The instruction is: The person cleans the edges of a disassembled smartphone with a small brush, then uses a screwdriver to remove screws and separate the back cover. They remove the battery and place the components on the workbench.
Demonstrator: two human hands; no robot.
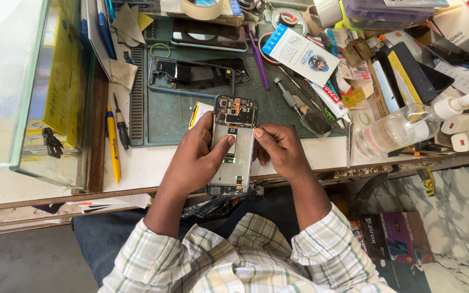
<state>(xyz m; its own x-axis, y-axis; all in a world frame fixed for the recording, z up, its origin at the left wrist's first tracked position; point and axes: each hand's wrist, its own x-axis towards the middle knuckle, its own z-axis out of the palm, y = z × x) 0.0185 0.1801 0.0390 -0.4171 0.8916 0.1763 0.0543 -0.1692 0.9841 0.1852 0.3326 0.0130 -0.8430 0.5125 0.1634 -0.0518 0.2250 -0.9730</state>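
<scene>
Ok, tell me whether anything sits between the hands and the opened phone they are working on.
Nothing visible does. The left hand grips the opened phone directly, thumb on its metal plate, and the right hand touches its right edge. The phone frame and screwdriver lie apart on the green mat.

A white counter (147, 165) with a worn wooden front edge fills the upper view, a green work mat (169, 116) lying on it. A glass case (17, 87) stands at its left end. Below, the floor (457, 217) is pale veined marble at right, grey at left. Even daylight.
</scene>
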